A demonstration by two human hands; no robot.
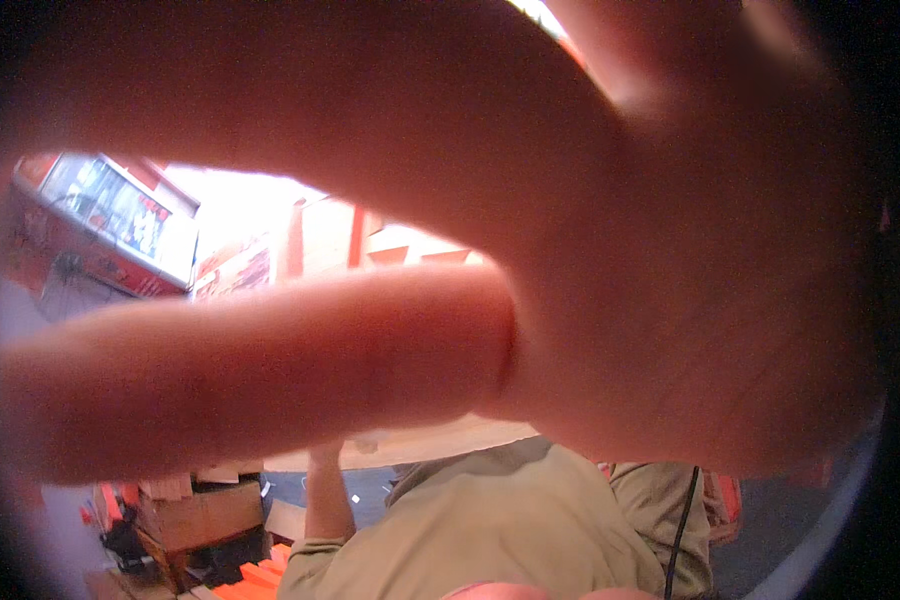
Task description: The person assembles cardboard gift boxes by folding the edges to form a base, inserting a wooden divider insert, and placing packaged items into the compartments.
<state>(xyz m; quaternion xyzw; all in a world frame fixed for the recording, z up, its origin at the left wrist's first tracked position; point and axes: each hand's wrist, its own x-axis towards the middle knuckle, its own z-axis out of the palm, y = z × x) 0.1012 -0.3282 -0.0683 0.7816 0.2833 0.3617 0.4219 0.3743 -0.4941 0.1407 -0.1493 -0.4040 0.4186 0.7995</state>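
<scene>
My right hand [660, 270] is right up against the head camera and blocks most of the view. Its palm fills the right side, and its fingers stretch toward the left, spread apart with a gap between them. Nothing shows in its grasp. Below it, my left forearm [327, 495] rises from an olive sleeve toward the edge of a light wooden tabletop [440, 445]. The left hand itself is mostly hidden behind the nearest finger, so its fingers and anything in them cannot be made out.
Through the gap, a framed screen or panel [120, 215] stands at the far left beside red and white shelving [320, 235]. A cardboard box [205, 520] and orange pieces [255, 578] are at the lower left. A black cable [682, 535] hangs along my right side.
</scene>
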